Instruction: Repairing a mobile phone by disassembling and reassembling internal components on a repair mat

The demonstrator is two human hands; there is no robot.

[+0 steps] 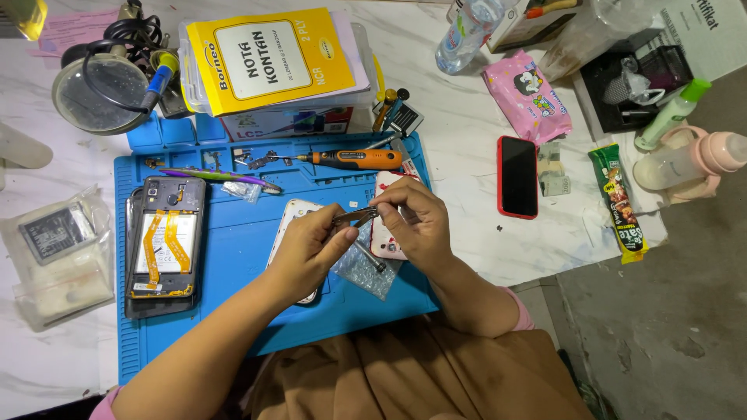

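My left hand [310, 250] and my right hand [413, 220] meet above the blue work mat [233, 249], both pinching a small dark metal part [354, 215] between their fingertips. Under them lie a white phone shell [289, 214], a pink-edged phone piece [384, 243] and a small bubble-wrap bag [366, 272]. An opened phone [163, 245] with orange flex cables and its battery showing rests on the mat's left side.
An orange-handled screwdriver [354, 159] and purple tweezers [218, 176] lie at the mat's far edge. A yellow receipt pad [268, 58] tops a clear box. A red-cased phone [517, 177], pink tissue pack [527, 95], snack bar [618, 204] and bottles sit right.
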